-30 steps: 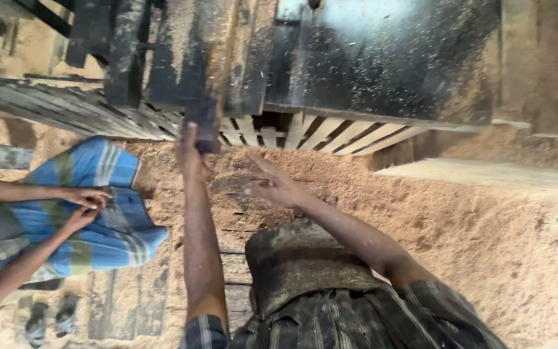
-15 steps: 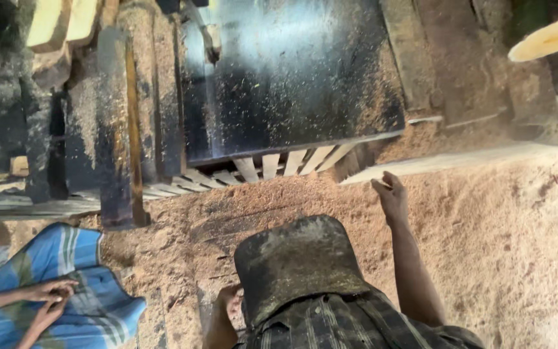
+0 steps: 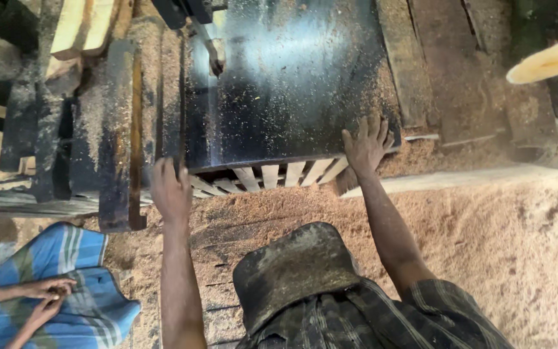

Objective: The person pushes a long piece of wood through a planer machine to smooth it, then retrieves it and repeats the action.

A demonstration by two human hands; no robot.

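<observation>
Head view: both arms reach forward to a big dark metal plate [image 3: 279,84] dusted with sawdust, lying flat over pale wooden slats [image 3: 272,176]. Left hand [image 3: 170,189] is curled over the plate's near edge, fingers closed on the rim. Right hand [image 3: 366,145] lies flat near the near right corner, fingers spread wide, holding nothing. The plate looks heavy, rigid and slick with dust; best taken by the near edge and corners, not the face. Sawdust pile [image 3: 485,245] lies below. A co-worker in blue striped cloth [image 3: 66,284] sits lower left, hands [image 3: 46,297] together. Pale plank [image 3: 550,61] at upper right.
</observation>
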